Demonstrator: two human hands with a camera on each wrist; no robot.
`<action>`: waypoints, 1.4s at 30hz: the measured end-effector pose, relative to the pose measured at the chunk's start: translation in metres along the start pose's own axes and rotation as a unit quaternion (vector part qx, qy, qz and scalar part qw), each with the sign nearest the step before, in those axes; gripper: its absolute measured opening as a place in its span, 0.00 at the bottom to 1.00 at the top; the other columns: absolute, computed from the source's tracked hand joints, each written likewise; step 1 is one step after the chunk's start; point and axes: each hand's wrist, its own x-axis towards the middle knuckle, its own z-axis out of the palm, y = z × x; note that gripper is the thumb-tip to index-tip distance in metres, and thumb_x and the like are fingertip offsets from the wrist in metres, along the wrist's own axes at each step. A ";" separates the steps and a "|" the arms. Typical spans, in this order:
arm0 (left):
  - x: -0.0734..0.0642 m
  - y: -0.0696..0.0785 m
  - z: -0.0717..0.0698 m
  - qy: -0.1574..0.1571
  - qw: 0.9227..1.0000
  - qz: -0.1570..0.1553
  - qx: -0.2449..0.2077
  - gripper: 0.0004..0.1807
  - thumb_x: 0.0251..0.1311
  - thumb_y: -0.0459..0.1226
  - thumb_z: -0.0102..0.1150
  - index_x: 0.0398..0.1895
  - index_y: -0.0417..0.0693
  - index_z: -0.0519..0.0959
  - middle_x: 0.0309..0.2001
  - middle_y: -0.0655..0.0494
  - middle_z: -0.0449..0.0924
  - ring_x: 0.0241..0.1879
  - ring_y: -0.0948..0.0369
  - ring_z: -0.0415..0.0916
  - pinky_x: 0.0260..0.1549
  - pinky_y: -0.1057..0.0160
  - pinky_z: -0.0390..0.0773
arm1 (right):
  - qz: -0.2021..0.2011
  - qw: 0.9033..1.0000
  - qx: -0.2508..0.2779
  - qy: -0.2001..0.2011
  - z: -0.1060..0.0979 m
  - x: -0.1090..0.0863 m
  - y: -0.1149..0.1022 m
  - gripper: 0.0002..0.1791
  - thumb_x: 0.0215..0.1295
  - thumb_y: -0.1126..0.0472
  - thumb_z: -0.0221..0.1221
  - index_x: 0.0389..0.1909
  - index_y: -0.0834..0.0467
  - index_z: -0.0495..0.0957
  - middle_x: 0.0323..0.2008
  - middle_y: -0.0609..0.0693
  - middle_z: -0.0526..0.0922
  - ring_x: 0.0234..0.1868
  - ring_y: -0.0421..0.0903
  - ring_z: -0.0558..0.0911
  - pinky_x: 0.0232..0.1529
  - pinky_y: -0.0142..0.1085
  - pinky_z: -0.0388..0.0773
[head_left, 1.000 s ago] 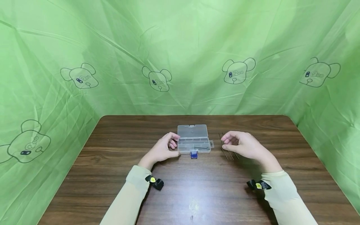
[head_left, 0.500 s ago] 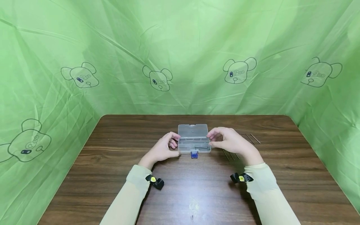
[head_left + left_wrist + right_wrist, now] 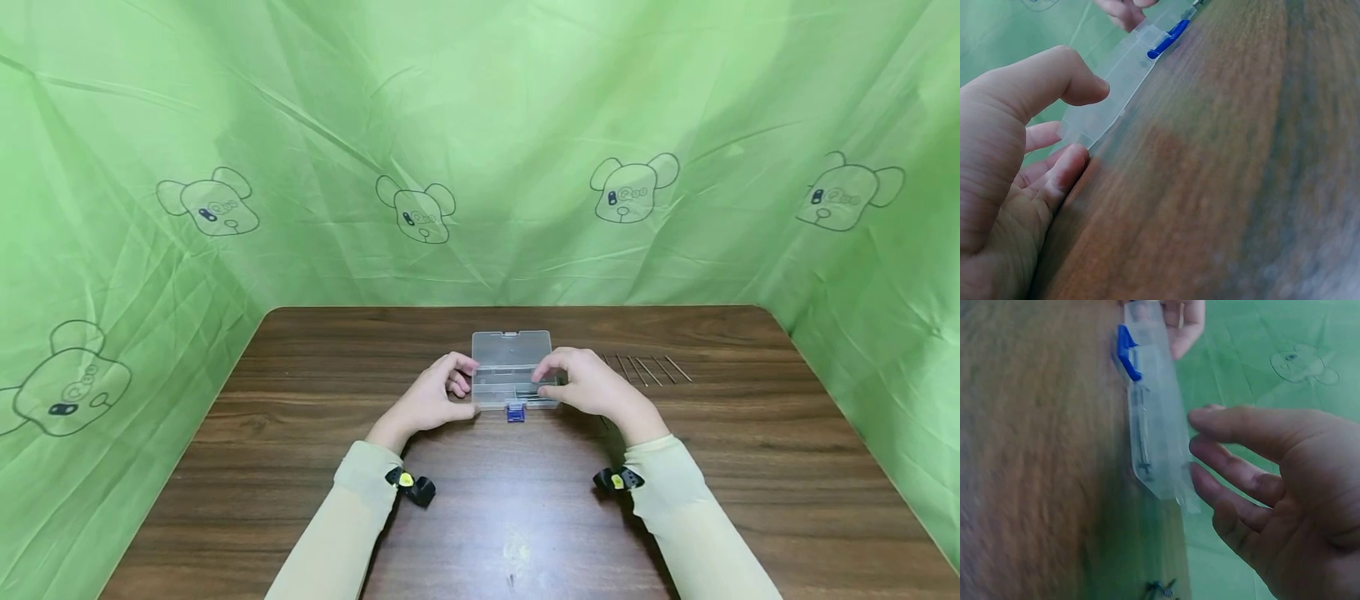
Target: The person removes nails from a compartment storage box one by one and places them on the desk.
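Note:
A clear plastic box with a blue latch stands with its lid tipped back. Long, thin metal pieces like screws lie in its right front compartment. My left hand holds the box's left end, thumb at the front corner and fingers at the side. Over the right compartment is my right hand, thumb and fingers bent and slightly apart. Nothing shows between these fingertips in the right wrist view.
Several more thin screw-like pieces lie in a row on the brown wooden table, right of the box. Part of another row is hidden under my right hand. A green cloth hangs around the table's back and sides.
My right hand has moved left from the loose metal pieces to over the box's right compartment, uncovering the row at the back right. My left hand has stayed at the box.

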 end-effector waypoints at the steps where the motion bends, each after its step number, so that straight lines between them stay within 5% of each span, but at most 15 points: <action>1: 0.000 0.000 0.000 0.000 1.000 -0.001 0.000 0.36 0.54 0.32 0.81 0.67 0.43 0.76 0.55 0.48 0.80 0.46 0.57 0.80 0.50 0.64 0.83 | -0.001 1.000 -0.002 0.001 0.002 0.001 -0.001 0.09 0.65 0.67 0.75 0.44 0.55 0.90 0.46 0.47 0.90 0.50 0.50 0.87 0.55 0.53 0.84; 13: -0.001 0.002 -0.001 0.005 1.000 -0.001 -0.006 0.37 0.53 0.30 0.83 0.67 0.42 0.77 0.54 0.43 0.80 0.47 0.51 0.81 0.50 0.58 0.83 | 0.027 0.999 -0.025 -0.001 0.018 0.010 -0.002 0.07 0.64 0.67 0.76 0.39 0.52 0.93 0.44 0.47 0.92 0.54 0.52 0.89 0.61 0.52 0.84; 21: 0.000 0.003 0.002 0.009 1.000 0.000 -0.009 0.39 0.52 0.25 0.80 0.69 0.34 0.74 0.55 0.34 0.79 0.48 0.41 0.80 0.50 0.53 0.83 | 0.003 0.998 -0.048 -0.027 0.017 0.014 -0.003 0.07 0.65 0.68 0.75 0.42 0.56 0.95 0.45 0.48 0.93 0.56 0.54 0.89 0.63 0.50 0.84; 27: -0.004 0.028 -0.001 0.009 1.000 0.006 -0.014 0.35 0.52 0.23 0.77 0.65 0.28 0.74 0.52 0.31 0.78 0.46 0.39 0.79 0.50 0.55 0.83 | -0.011 0.997 -0.076 -0.032 0.016 0.013 -0.007 0.07 0.65 0.68 0.75 0.41 0.56 0.95 0.45 0.49 0.92 0.54 0.53 0.89 0.62 0.49 0.84; 34: 0.000 0.002 0.003 0.012 1.000 0.002 -0.002 0.37 0.52 0.25 0.79 0.67 0.34 0.75 0.55 0.36 0.79 0.47 0.43 0.80 0.50 0.55 0.82 | -0.007 0.996 -0.083 -0.030 0.018 0.012 -0.008 0.04 0.65 0.65 0.76 0.33 0.53 0.90 0.46 0.47 0.90 0.51 0.50 0.89 0.60 0.51 0.84; 42: -0.002 0.003 0.002 0.014 1.000 0.001 0.004 0.37 0.52 0.28 0.81 0.67 0.40 0.76 0.54 0.42 0.80 0.46 0.50 0.80 0.49 0.58 0.82 | -0.049 0.994 -0.099 -0.025 0.019 0.011 -0.002 0.05 0.65 0.66 0.76 0.41 0.56 0.95 0.47 0.50 0.91 0.52 0.52 0.90 0.61 0.48 0.85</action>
